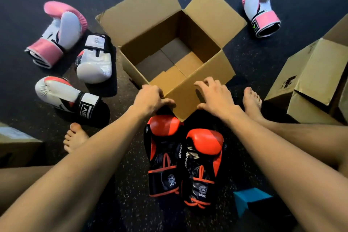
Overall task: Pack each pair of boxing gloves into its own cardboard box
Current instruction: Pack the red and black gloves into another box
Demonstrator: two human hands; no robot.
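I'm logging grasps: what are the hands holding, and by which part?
The left hand grips the open cardboard box at its near corner rim; the right hand only presses its folded-down flap.

Both bare forearms reach forward, the left hand [150, 98] gripping the near corner of the brown cardboard box [199, 32], the right hand [214, 98] resting spread-fingered on its flap.

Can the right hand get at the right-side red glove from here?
Likely yes: the right hand sits on the box flap; that red glove lies uncovered close by, toward the person, with nothing between.
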